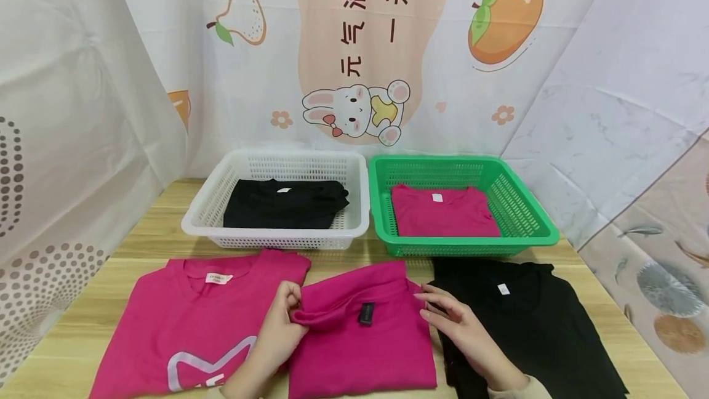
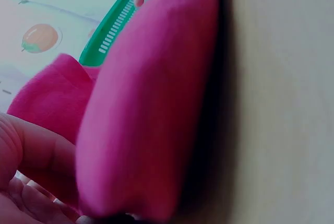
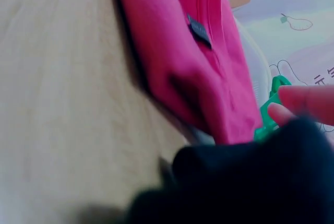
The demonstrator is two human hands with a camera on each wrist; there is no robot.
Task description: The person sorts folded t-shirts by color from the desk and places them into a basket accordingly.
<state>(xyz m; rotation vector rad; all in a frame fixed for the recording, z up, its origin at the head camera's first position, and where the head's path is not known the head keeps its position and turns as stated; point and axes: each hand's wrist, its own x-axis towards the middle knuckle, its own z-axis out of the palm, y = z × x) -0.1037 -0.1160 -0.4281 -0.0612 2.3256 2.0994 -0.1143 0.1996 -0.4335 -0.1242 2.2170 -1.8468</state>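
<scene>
A folded pink T-shirt (image 1: 382,343) with a dark neck label (image 1: 365,314) lies at the front middle of the table. My left hand (image 1: 285,319) grips its upper left corner, thumb and curled fingers on the raised cloth. In the left wrist view the thumb (image 2: 47,148) lies against the pink fabric. At the shirt's upper right edge is my right hand (image 1: 456,319), its fingers loosely bent and spread. The right wrist view shows those fingertips (image 3: 292,104) just beside the cloth, in front of the green basket.
A pink T-shirt with a printed outline (image 1: 160,319) lies left, a black T-shirt (image 1: 526,325) right. Behind stand a white basket (image 1: 277,242) holding a folded black shirt (image 1: 282,205) and a green basket (image 1: 471,245) holding a folded pink shirt (image 1: 443,214). A printed curtain (image 1: 238,97) hangs behind.
</scene>
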